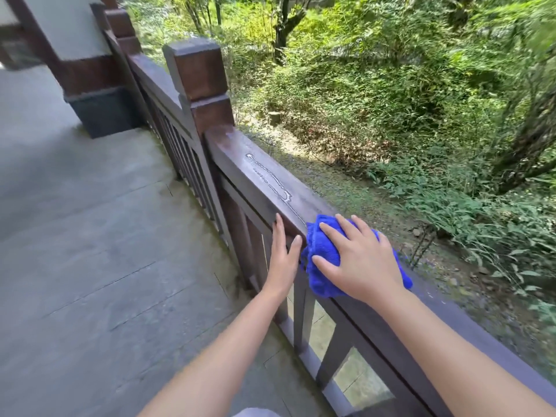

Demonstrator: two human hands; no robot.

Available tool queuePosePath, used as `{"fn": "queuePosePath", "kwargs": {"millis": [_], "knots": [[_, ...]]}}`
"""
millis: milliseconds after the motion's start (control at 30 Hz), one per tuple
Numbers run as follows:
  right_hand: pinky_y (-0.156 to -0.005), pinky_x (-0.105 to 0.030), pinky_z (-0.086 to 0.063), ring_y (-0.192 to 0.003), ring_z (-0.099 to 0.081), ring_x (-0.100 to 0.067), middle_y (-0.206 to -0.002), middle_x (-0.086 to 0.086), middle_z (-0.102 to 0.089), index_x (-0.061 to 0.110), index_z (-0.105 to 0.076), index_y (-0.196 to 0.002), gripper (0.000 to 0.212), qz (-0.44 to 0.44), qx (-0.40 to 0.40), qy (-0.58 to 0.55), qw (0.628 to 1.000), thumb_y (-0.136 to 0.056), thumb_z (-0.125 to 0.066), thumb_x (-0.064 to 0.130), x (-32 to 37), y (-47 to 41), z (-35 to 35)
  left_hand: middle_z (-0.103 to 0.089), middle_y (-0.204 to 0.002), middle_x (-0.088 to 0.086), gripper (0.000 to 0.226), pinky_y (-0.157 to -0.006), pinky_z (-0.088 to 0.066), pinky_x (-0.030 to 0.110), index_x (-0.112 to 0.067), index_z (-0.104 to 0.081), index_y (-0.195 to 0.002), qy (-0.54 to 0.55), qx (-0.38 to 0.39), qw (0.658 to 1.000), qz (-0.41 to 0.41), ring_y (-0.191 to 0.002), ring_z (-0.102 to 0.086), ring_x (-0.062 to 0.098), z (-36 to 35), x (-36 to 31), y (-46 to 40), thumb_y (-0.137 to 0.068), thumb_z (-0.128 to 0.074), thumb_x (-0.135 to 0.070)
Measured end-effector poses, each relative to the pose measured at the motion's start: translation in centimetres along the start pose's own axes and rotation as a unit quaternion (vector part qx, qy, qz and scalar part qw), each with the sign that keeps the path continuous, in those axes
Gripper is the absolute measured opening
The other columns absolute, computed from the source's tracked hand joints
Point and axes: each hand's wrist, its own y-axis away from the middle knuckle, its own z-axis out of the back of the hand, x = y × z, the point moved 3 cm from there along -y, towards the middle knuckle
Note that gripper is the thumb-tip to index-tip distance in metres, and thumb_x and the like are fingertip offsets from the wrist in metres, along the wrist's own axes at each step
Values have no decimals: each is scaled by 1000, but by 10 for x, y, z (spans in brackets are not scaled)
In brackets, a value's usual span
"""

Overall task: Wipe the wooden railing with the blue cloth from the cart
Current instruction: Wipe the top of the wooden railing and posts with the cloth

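Head view: bunched blue cloth [323, 251] sits on top of wooden railing [264, 173], at near end of rail, pressed down by right hand [361, 260]. Right grip wide, fingers spread flat over cloth. Left hand [282, 257] just left of cloth, grip wide, straight fingers touching rail's near side face. Thin water streak [270, 179] on rail top, farther along. Square post [198, 73] beyond. Stone floor [90, 236] at left, greenery [421, 100] at right.

Wooden railing [231, 142], dark brown top: bunched blue cloth [325, 245] lies on it; thin streak [270, 179], probably water, runs toward post [198, 76].
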Motion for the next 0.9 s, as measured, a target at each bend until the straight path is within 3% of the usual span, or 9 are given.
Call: {"fn": "queuePosePath", "kwargs": {"millis": [167, 367, 433, 500, 567, 633, 700, 800, 900], "knots": [[-109, -52, -23, -142, -15, -21, -153, 5, -26, 39, -31, -136, 63, 32, 9, -16, 999, -78, -33, 65, 7, -19, -2, -10, -157, 1, 59, -119, -15, 45, -33, -3, -144, 23, -8, 1000, 19, -144, -10, 13, 1, 0, 1, -97, -38, -26], [-109, -53, -20, -143, -13, -21, -153, 5, -25, 32, -29, -137, 57, 41, 8, -30, 999, -84, -31, 52, 8, -17, -1, -20, -155, 3, 60, -118, -18, 45, -33, -5, -144, 38, 1, 998, 41, -142, -20, 14, 5, 0, 1, -96, -40, -23], [-111, -52, -16, -143, -11, -19, -155, 6, -21, 32, -25, -140, 57, 49, 21, -51, 997, -86, -34, 50, 9, -17, 2, -17, -156, 4, 57, -120, -12, 41, -28, -7, -145, 21, -8, 999, 47, -143, -16, 16, 7, -6, 2, -97, -37, -20], [-115, -50, -10, -144, -7, -15, -157, 6, -14, 31, -19, -143, 61, 48, 32, -94, 994, -88, -37, 48, 6, -13, 11, -9, -158, 4, 53, -117, -2, 29, -25, -9, -145, -52, -61, 997, 20, -144, -4, 11, 11, -19, 5, -98, -34, -22], [-116, -50, -5, -144, -4, -14, -158, 3, -6, 30, -10, -145, 68, 18, 24, -96, 995, -87, -37, 52, -7, 2, 20, -7, -157, 0, 52, -115, -4, 25, -31, -11, -144, -123, -108, 983, -79, -142, -1, 4, 12, -47, 13, -97, -33, -29], [-114, -54, -9, -145, -1, -17, -158, 0, 0, 28, -1, -145, 79, -41, 15, -47, 998, -80, -31, 63, -26, 29, 25, -12, -155, -8, 52, -116, -7, 32, -38, -13, -142, -205, -36, 952, -226, -143, -6, 6, -2, -81, 21, -93, -31, -37], [-111, -55, -19, -144, -4, -19, -158, -1, 1, 27, 5, -144, 95, -110, 23, -12, 994, -68, -23, 77, -43, 62, 25, -19, -154, -8, 52, -115, -3, 47, -39, -18, -141, -326, 125, 882, -317, -143, -11, 9, -31, -101, 26, -92, -30, -45], [-107, -49, -29, -142, -16, -20, -158, -3, -4, 22, 6, -144, 111, -178, 46, 6, 983, -57, -20, 86, -49, 96, 20, -22, -155, -5, 50, -113, 1, 58, -40, -20, -141, -505, 271, 740, -351, -144, -11, 13, -67, -99, 28, -93, -29, -51], [-103, -43, -32, -135, -30, -20, -156, -2, -17, 16, 0, -146, 111, -188, 27, 30, 981, -61, -23, 85, -47, 101, 16, -31, -151, -4, 47, -112, -8, 57, -41, -24, -140, -536, 300, 694, -375, -141, -23, 16, -72, -89, 26, -94, -29, -48]]}}
